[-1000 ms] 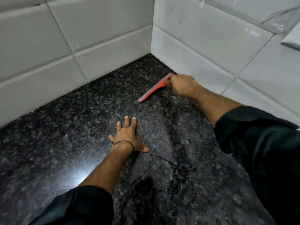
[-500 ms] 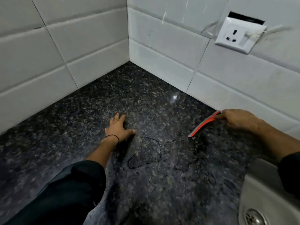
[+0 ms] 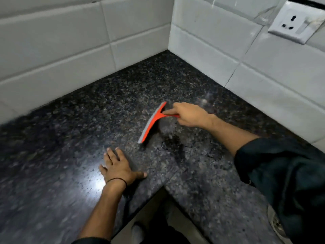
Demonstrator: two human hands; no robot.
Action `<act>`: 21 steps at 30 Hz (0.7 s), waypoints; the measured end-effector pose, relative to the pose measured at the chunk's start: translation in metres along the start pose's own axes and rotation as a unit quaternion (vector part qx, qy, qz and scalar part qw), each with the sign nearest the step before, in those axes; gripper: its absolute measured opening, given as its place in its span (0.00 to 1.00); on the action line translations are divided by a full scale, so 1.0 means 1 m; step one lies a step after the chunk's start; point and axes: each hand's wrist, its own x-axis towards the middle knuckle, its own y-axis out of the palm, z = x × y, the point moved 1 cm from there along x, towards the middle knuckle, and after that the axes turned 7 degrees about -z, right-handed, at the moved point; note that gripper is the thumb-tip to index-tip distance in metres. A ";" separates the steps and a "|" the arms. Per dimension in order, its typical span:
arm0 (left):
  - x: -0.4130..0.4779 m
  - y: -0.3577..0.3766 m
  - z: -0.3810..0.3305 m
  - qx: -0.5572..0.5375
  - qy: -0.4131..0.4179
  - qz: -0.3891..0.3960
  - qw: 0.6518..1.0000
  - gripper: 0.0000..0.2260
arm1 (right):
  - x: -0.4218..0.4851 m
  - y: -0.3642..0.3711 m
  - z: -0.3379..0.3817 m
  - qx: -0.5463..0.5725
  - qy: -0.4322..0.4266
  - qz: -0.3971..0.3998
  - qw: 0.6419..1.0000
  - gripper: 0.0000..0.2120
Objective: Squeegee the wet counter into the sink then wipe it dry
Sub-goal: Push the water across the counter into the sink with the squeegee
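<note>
Head view: I note my right hand (image 3: 189,114) closed around the handle of the red squeegee (image 3: 152,122), blade on the dark granite counter (image 3: 88,120) beside a wet patch (image 3: 173,140). At 7 o'clock from it, my left hand (image 3: 119,167) rests flat, fingers spread.

White rectangular wall tiles (image 3: 58,50) fill the upper left and run down the right side of the frame, meeting in a corner at top centre. A white electrical socket (image 3: 297,23) sits tilted at upper right.
</note>
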 end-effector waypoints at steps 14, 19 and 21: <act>-0.012 0.010 0.033 -0.005 -0.031 0.042 0.999 0.67 | -0.024 0.007 0.052 -0.112 -0.053 0.057 0.991 0.22; -0.018 0.001 0.035 0.004 -0.064 0.043 0.997 0.65 | -0.094 0.004 -0.019 -0.162 0.003 0.098 0.982 0.22; -0.024 -0.001 0.033 -0.002 -0.069 0.020 0.997 0.63 | -0.127 0.007 -0.045 -0.177 0.029 0.112 0.977 0.21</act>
